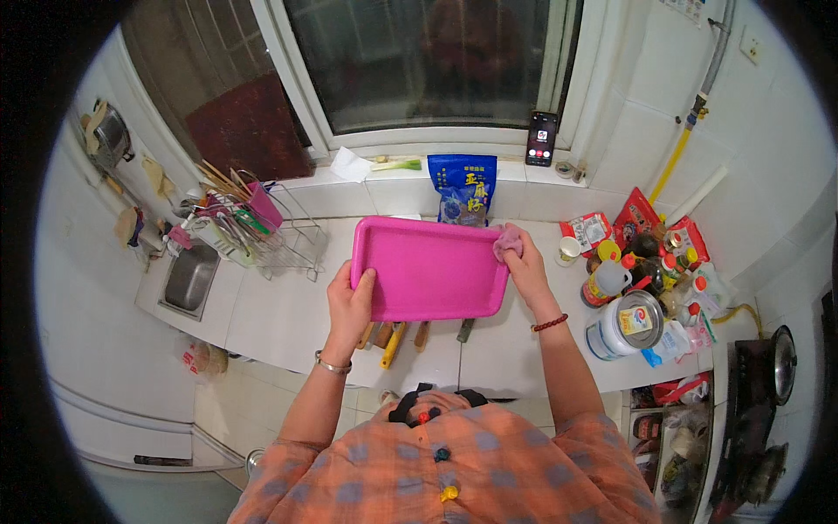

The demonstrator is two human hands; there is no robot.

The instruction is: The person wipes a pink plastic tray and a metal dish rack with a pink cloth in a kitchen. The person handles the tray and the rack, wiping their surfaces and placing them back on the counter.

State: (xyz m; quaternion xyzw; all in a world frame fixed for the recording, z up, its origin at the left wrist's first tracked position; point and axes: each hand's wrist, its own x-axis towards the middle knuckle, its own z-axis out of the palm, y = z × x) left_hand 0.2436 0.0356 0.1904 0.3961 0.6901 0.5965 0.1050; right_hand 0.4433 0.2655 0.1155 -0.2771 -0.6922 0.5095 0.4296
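A pink plastic tray [432,268] is held up over the white countertop, its inside facing me. My left hand [351,298] grips its left edge, thumb on the inner face. At the top right corner, my right hand [524,265] presses a crumpled pink cloth [508,243] against the rim. Below the tray, several tool handles show on the counter, among them a yellow handle [393,346], a wooden handle [422,335] and a dark green one [465,330]; the tray hides their other ends.
A blue pouch [463,187] stands behind the tray, near the window. To the left are a wire dish rack [294,229] with utensils and a steel sink [190,280]. Bottles and a large tin [625,324] crowd the right side. A phone [541,139] leans by the window.
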